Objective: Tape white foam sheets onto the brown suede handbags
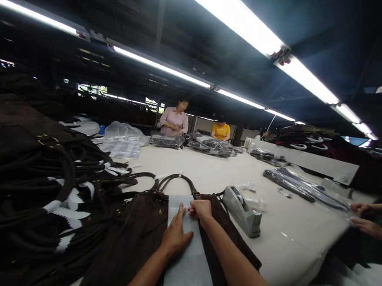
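Note:
A dark brown bag lies flat on the pale table in front of me, its handles pointing away. A strip of white foam sheet runs down the bag's middle. My left hand lies flat on the sheet, fingers stretched out. My right hand is curled at the sheet's far right corner, fingers pinched on its edge near the handle base.
A grey tape dispenser stands right of the bag. A tall heap of brown bags fills the left. Bagged goods lie at right, near another person's hands. Two people work at the far end.

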{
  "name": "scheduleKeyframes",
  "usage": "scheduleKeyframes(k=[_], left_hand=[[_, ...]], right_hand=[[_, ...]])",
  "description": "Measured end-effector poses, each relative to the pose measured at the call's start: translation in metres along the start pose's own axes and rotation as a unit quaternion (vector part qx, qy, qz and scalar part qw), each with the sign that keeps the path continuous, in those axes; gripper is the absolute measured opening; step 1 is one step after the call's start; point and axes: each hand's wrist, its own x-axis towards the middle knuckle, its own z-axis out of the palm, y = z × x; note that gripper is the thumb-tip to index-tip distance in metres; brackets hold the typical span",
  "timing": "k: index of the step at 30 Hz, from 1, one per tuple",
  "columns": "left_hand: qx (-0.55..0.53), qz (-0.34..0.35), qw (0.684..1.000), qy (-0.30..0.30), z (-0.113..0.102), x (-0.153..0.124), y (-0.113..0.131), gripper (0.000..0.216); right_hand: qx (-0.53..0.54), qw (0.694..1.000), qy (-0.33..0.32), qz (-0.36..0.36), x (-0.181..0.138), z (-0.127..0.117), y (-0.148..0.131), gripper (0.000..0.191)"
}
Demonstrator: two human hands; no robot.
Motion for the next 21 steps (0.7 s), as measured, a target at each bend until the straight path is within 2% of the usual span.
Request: scheduleKeyframes(k=[5, 14, 21], left_hand=[[0.014, 0.001, 1.000, -0.003, 0.000, 0.001, -0.001, 0.095], [0.047, -0.017, 0.998, -0.025, -0.004, 0.001, 0.006, 0.098], [0.044, -0.020, 0.999, -0.022, -0.005, 0.001, 0.003, 0.099]], right_hand=[[-0.006, 1.000, -0.006, 0.018, 0.006, -0.004, 0.012, 0.003], [-0.073, 0.996, -0.016, 0.047, 0.028, -0.006, 0.018, 0.032], [-0.178, 0.983, -0.040, 0.036, 0.026, -0.011, 0.020, 0.032]])
